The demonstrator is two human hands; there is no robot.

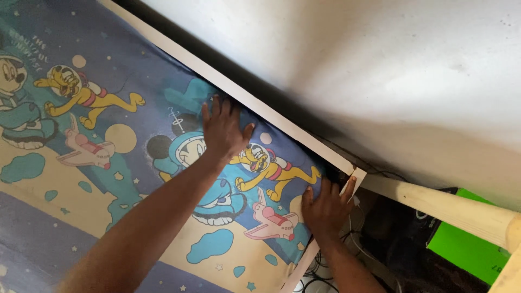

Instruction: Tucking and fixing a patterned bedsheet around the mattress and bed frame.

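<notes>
The left hand (222, 130) lies flat, palm down and fingers spread apart, on a cartoon-printed bedsheet (108, 179) (blue and cream, with space-suited characters, little pink shuttles and teal clouds). Its fingertips reach the sheet's far edge, where the cloth meets a pale wooden bed frame rail (239, 92) running diagonally just beyond the fingers; it presses rather than grasps, nothing closed inside it.

The right hand (327, 209) sits at the corner of the mattress, near the left hand but not touching it. Its fingers curl over the sheet's corner edge, with the fingertips up against the angle where the long rail meets the short end rail (355, 182); whether cloth is actually pinched between the fingers cannot be told, since the fingertips dip into the dark gap there.

Beyond both hands, past the rail, rises a white wall (353, 59). To the right of the right hand a round wooden post (450, 209) slants away from the corner, and below it lies a bright green box (467, 244). Under the right wrist, tangled cables (325, 271) show on the floor
</notes>
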